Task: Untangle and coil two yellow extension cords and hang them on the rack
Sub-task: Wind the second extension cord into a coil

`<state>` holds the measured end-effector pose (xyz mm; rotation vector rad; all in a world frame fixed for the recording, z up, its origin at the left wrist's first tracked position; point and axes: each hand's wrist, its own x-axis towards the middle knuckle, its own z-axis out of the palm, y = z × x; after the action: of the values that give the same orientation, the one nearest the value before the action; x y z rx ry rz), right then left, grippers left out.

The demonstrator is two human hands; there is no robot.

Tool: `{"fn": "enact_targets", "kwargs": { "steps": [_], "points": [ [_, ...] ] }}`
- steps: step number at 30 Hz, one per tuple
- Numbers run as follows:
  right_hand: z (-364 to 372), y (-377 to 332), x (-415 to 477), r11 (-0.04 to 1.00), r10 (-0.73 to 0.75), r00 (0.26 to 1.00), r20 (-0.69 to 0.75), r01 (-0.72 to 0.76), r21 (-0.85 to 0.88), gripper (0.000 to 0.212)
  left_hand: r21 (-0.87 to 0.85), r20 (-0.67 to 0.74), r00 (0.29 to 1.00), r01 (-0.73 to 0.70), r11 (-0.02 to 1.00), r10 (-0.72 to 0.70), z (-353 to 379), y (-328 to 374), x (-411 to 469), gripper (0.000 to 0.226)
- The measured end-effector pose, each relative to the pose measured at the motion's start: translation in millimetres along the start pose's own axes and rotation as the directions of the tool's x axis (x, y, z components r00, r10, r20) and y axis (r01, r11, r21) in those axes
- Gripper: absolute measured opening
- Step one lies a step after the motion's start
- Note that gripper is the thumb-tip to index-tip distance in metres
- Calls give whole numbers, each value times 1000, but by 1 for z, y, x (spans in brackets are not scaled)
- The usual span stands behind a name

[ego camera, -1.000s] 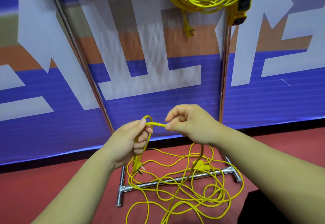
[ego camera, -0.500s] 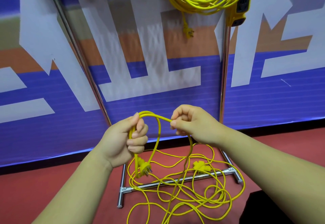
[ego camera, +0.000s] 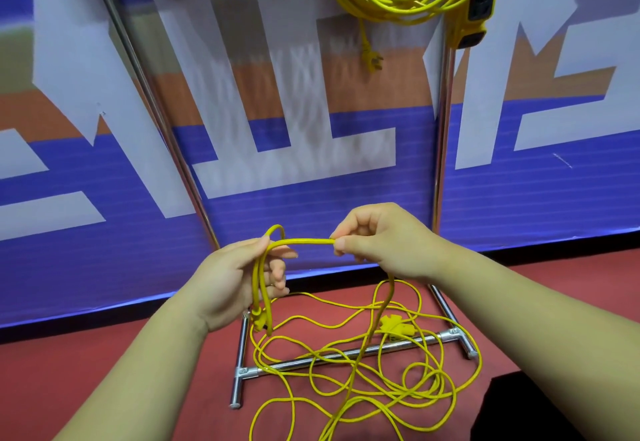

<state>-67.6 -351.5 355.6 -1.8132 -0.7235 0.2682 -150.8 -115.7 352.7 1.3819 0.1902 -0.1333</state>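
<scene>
From the head camera, which is the only view, one yellow cord (ego camera: 388,4) already hangs in a neat coil at the top of the rack (ego camera: 439,163). The second cord (ego camera: 304,241) is in the person's hands, and most of it lies in a loose tangle on the red floor, over the foot bar of the rack.

The left hand (ego camera: 239,281) has its fingers curled around two or three small loops, and the plug (ego camera: 259,323) hangs just below its palm. The right hand (ego camera: 377,240) pinches the cord between thumb and forefinger, near the left hand, with a short level piece stretched between them. From the right hand the cord drops down into the pile.

I think this cord is light and thin, and it bends easily but has some spring, so the loops will want to open. A closed grip on the loops is needed. The smooth jacket should slide well through a light pinch. The socket end (ego camera: 394,324) lies in the tangle and it may catch on the other strands, so it is better to pull slowly.
</scene>
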Motion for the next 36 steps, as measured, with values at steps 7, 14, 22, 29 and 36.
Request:
{"fn": "enact_targets", "kwargs": {
  "steps": [7,14,22,29,36],
  "points": [
    [2,1,2,1000,-18,998,62,19,-18,2,14,30,1000,-2,1000,1,1,-1,-2,38],
    [5,-6,-1,997,-68,994,85,70,-13,3,20,30,999,-13,1000,12,12,-4,0,35],
    [12,-5,-5,965,-61,987,146,96,-246,3,96,67,997,-49,994,43,19,-4,2,40],
    [11,-3,-1,989,-84,996,28,87,-122,15,322,135,990,2,947,-49,27,-3,-2,40],
    [1,3,1,981,9,993,118,-32,192,23,104,74,995,-73,992,66,17,16,-5,36]
  ]
}}
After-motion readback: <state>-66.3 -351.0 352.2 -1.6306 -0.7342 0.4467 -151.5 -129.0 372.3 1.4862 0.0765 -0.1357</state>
